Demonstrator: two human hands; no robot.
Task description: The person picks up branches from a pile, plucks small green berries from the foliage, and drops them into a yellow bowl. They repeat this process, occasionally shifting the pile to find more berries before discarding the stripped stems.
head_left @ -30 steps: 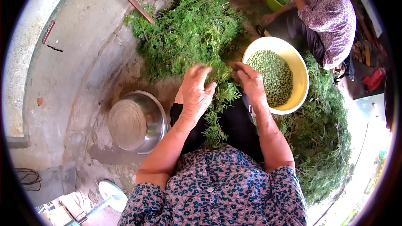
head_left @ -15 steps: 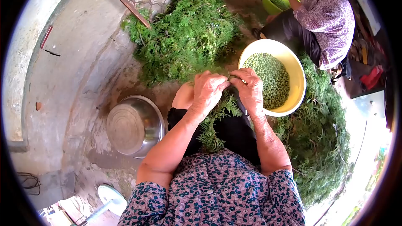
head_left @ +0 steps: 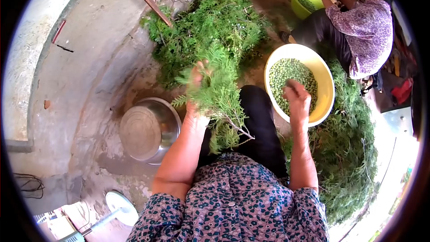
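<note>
My left hand is closed on a leafy evergreen branch, its fingers partly covered by the feathery green sprays. The bare brown stem points toward my lap. My right hand is over the near part of a yellow tub, its fingers loosely curled and apart, somewhat blurred. I can make out nothing between them. Small round green cones or berries fill the tub's bottom.
Cut greenery is heaped ahead, and another pile lies at right. An upturned metal basin sits left. A seated person works beside a lime-green tub. A fan stands at lower left.
Both hands were together over my lap, fingers pinched. Now they are apart: the left has moved left with the branch, the right has gone to the yellow tub.
</note>
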